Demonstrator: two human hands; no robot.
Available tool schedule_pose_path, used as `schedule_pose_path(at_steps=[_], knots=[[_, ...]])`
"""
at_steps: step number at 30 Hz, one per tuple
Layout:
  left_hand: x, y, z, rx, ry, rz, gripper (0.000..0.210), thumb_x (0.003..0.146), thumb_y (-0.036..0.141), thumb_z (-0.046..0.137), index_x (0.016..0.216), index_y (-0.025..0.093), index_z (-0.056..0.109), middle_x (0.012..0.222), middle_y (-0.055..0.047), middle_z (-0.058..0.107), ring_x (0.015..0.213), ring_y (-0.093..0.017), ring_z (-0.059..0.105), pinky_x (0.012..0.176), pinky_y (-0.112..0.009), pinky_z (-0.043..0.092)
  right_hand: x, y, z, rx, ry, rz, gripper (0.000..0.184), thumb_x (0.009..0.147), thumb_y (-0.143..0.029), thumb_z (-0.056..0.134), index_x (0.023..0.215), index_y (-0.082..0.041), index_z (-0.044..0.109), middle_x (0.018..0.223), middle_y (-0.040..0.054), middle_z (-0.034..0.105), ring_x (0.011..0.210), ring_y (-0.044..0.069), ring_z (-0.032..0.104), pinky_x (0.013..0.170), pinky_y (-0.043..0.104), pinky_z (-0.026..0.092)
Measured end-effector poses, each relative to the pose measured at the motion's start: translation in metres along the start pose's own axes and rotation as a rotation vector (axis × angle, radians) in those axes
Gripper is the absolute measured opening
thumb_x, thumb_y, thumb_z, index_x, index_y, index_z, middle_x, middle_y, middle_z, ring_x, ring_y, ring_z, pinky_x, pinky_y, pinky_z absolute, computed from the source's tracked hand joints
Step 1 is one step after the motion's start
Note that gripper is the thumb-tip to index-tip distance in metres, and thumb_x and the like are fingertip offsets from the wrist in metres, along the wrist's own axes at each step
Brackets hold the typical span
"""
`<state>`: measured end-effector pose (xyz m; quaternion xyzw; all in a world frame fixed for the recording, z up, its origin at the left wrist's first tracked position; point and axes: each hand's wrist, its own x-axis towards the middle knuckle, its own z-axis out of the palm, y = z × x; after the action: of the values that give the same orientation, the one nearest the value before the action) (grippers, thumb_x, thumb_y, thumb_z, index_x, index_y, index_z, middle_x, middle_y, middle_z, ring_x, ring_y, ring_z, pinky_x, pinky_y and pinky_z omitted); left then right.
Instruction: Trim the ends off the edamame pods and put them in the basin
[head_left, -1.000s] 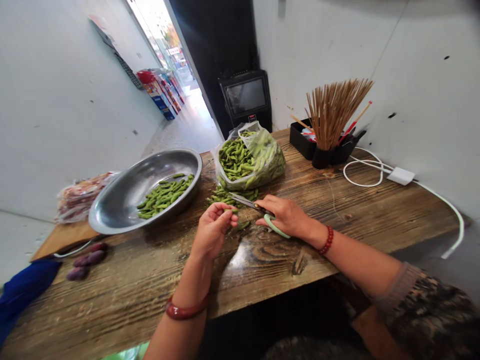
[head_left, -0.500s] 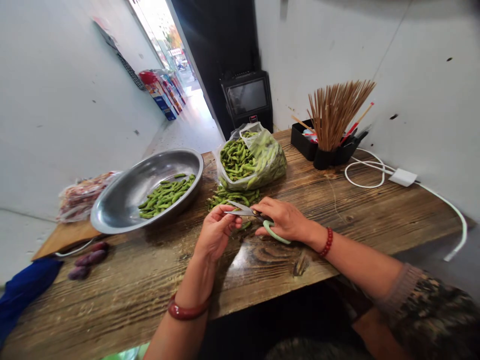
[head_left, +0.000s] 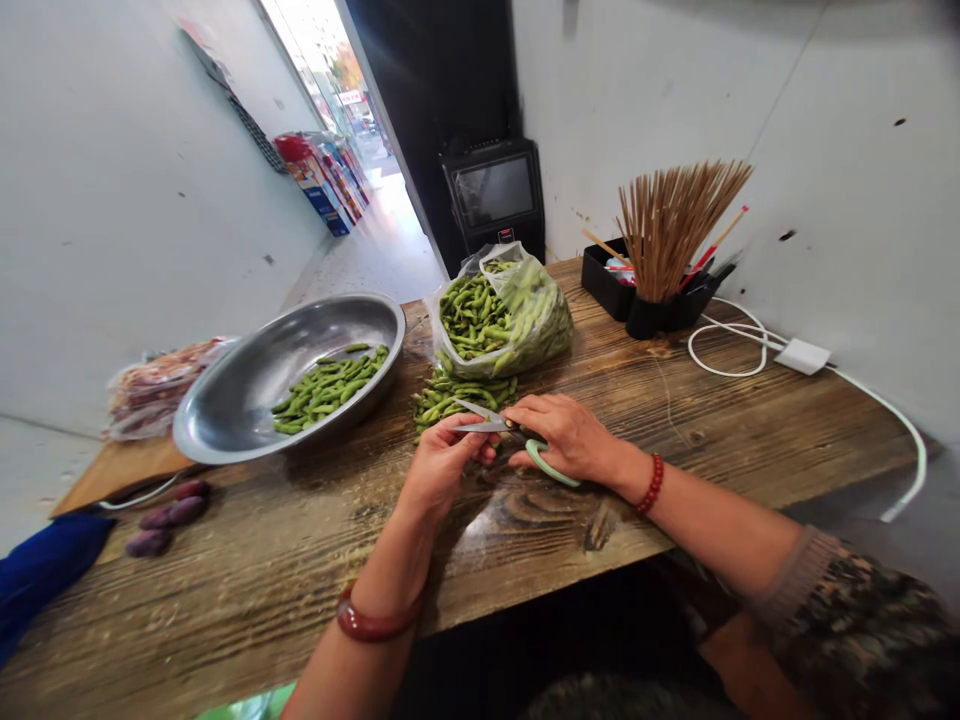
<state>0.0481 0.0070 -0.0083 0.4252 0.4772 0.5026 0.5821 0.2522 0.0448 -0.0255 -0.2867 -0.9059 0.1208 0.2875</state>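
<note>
Head view: a pair of scissors (head_left: 510,424) was held in the right hand (head_left: 568,432), whose grip was clamped around the pale green handle (head_left: 551,465), with the blades (head_left: 478,429) parted and pointed toward the left hand (head_left: 436,468). The left grip was pinched together at the fingertips, apparently on a green pod (head_left: 487,419), of which only a small bit could be made out between the blades. By judgement, the snipping of the pod's tip was in hand, with the cut seemingly not yet made; for the next move, a steady pinch and a closing of the blades clear of the fingertips seemed to be called for.

Just beyond the hands, a loose heap of pods (head_left: 439,400) was spread on the table (head_left: 285,580), at the front of a thin, translucent plastic bag (head_left: 544,310) in which many more were held. To the left, a wide, shallow basin (head_left: 240,375) of smooth, softly shining metal was seen, with plump, curved pods (head_left: 330,388) gathered toward its right side. The table was made of brown wood, marked by dark, streaky grain and a knot (head_left: 598,530) near its front edge. Small, rounded, purplish fruits (head_left: 187,510) were grouped near the basin, and thin brown sticks (head_left: 675,225) were fanned upright in a black holder (head_left: 649,320) at the far right
</note>
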Motion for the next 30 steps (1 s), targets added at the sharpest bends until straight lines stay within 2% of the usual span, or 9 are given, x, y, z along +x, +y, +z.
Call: schedule_pose_path(at_steps=[7, 15, 21, 23, 26, 28, 30], knots=[[-0.001, 0.003, 0.001, 0.026, -0.033, 0.022, 0.020, 0.070, 0.028, 0.079, 0.080, 0.013, 0.072, 0.069, -0.004, 0.070, 0.054, -0.010, 0.060, 0.054, -0.021, 0.047, 0.000, -0.001, -0.002, 0.000, -0.005, -0.005, 0.048, 0.085, -0.041, 0.067, 0.123, -0.016, 0.055, 0.108, 0.0100, 0.063, 0.096, 0.023, 0.057, 0.082, 0.036, 0.049], [-0.001, 0.002, -0.004, 0.000, -0.058, -0.017, 0.021, 0.071, 0.027, 0.077, 0.083, 0.012, 0.069, 0.071, -0.004, 0.070, 0.056, -0.010, 0.061, 0.057, -0.022, 0.048, -0.001, 0.000, 0.001, -0.014, 0.004, -0.007, 0.043, 0.087, -0.040, 0.064, 0.123, -0.019, 0.054, 0.104, 0.0087, 0.062, 0.096, 0.021, 0.058, 0.081, 0.033, 0.049], [0.000, 0.011, -0.013, 0.053, -0.064, 0.020, 0.015, 0.078, 0.026, 0.065, 0.090, 0.017, 0.060, 0.073, 0.000, 0.065, 0.060, -0.012, 0.059, 0.061, -0.025, 0.047, -0.001, 0.005, -0.001, -0.023, 0.058, 0.059, 0.043, 0.087, -0.042, 0.063, 0.122, -0.018, 0.055, 0.106, 0.0097, 0.062, 0.095, 0.022, 0.059, 0.080, 0.033, 0.050], [0.002, 0.010, -0.015, 0.181, -0.031, 0.067, 0.010, 0.078, 0.023, 0.061, 0.085, 0.019, 0.057, 0.070, 0.002, 0.060, 0.058, -0.011, 0.055, 0.059, -0.024, 0.044, -0.001, 0.006, -0.001, -0.030, 0.066, 0.062, 0.044, 0.087, -0.043, 0.063, 0.122, -0.018, 0.056, 0.107, 0.0100, 0.062, 0.096, 0.023, 0.059, 0.080, 0.034, 0.050], [0.004, 0.005, -0.016, 0.594, 0.013, 0.189, 0.006, 0.076, 0.023, 0.060, 0.078, 0.018, 0.058, 0.063, 0.004, 0.053, 0.056, -0.011, 0.047, 0.056, -0.024, 0.037, -0.001, 0.006, -0.001, -0.035, 0.057, 0.054, 0.045, 0.087, -0.043, 0.064, 0.123, -0.018, 0.055, 0.107, 0.0101, 0.062, 0.097, 0.023, 0.059, 0.082, 0.035, 0.050], [0.005, -0.001, -0.015, 0.907, 0.000, 0.254, 0.010, 0.076, 0.027, 0.063, 0.078, 0.018, 0.063, 0.062, 0.003, 0.051, 0.058, -0.013, 0.045, 0.057, -0.025, 0.034, -0.001, 0.006, -0.001, -0.035, 0.054, 0.052, 0.046, 0.087, -0.043, 0.064, 0.124, -0.018, 0.054, 0.107, 0.0102, 0.062, 0.098, 0.023, 0.058, 0.083, 0.035, 0.050], [0.005, -0.005, -0.013, 1.125, -0.043, 0.286, 0.014, 0.075, 0.031, 0.066, 0.082, 0.018, 0.066, 0.066, 0.001, 0.053, 0.062, -0.015, 0.048, 0.058, -0.026, 0.033, -0.001, 0.005, -0.001, -0.037, 0.052, 0.049, 0.045, 0.087, -0.043, 0.064, 0.124, -0.018, 0.054, 0.107, 0.0102, 0.062, 0.099, 0.023, 0.058, 0.083, 0.035, 0.049]])
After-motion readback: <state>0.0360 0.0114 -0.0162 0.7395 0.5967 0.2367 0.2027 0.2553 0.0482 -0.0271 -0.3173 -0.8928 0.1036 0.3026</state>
